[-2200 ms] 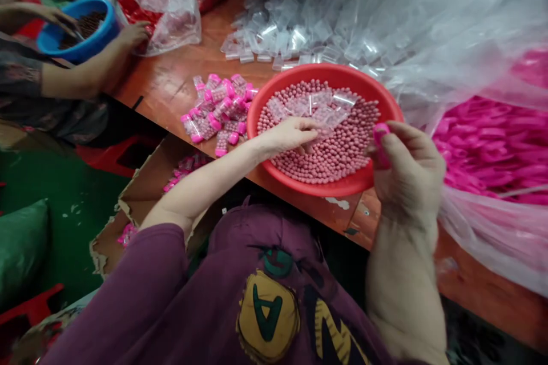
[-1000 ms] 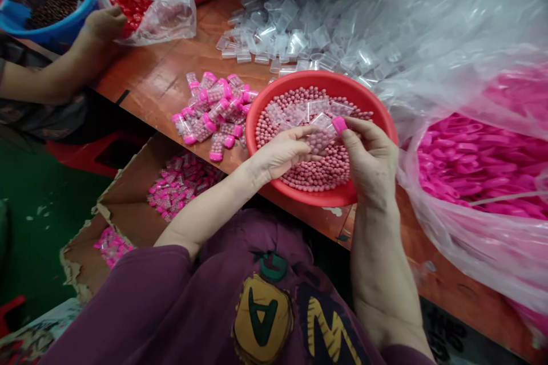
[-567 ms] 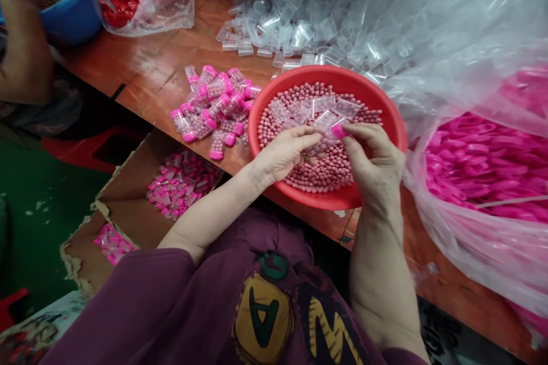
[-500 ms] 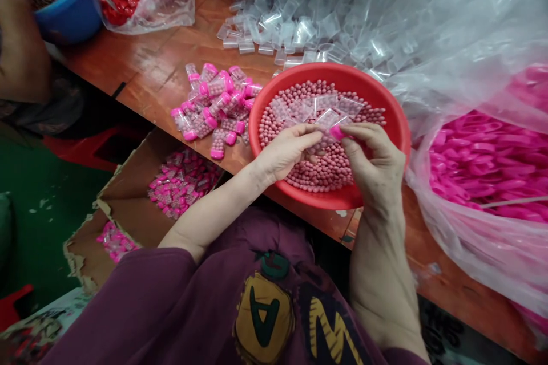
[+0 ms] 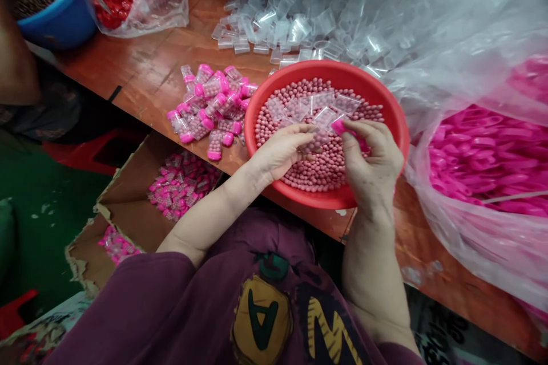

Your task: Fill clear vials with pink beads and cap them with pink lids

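Over a red bowl [image 5: 327, 201] of pink beads [image 5: 314, 178], my left hand [image 5: 285, 151] is closed on a small clear plastic container [image 5: 321, 138], partly hidden by the fingers, with beads in it. My right hand [image 5: 372, 157] pinches a bright pink cap [image 5: 339, 125] close to the container's end; whether the two touch I cannot tell. More pink shows beneath its curled fingers. Several clear containers [image 5: 346, 104] lie on the beads. Left of the bowl is a pile of bead-filled containers with pink caps [image 5: 216, 88].
Loose clear containers [image 5: 295, 25] spill from a plastic bag at the back. A bag of pink caps [image 5: 492, 154] stands at right. Cardboard boxes [image 5: 132, 199] with capped containers sit below the table edge. Another person's arm [image 5: 17, 57] is beside a blue bucket [image 5: 64, 23].
The view has shifted slightly. My right hand has turned a little, and more pink now shows under its fingers. The left hand keeps its hold on the container.
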Demonstrator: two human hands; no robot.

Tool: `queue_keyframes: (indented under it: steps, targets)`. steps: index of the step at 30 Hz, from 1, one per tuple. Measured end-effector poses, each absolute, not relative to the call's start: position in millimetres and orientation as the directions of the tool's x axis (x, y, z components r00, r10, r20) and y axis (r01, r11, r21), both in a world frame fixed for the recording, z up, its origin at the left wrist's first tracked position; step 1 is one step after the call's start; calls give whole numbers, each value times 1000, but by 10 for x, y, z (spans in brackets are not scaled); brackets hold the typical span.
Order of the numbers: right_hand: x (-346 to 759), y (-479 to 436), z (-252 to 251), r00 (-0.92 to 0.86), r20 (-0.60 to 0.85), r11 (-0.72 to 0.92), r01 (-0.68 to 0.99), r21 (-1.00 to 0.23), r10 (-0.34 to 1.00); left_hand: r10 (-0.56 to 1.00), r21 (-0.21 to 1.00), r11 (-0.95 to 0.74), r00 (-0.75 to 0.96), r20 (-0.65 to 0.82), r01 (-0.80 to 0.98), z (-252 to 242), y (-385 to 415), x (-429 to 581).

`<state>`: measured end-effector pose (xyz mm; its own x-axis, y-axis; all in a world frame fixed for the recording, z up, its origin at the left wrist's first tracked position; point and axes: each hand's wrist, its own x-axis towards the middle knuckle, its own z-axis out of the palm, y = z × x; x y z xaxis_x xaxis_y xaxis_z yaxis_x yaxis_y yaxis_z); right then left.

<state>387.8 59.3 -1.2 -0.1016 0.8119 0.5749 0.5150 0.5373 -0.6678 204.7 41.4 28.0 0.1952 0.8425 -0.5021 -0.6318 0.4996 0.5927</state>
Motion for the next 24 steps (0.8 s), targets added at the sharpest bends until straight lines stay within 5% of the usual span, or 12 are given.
queue_keyframes:
  steps: [6,24]
  targets:
    - [3721,502,89,-75,483,474,369,-799,872,861,571,483,240,-449,-664,233,396,2038]
    - [3655,417,125,-268,525,572,568,-592,808,920,687,379,170,-354,-620,175,339,2072]
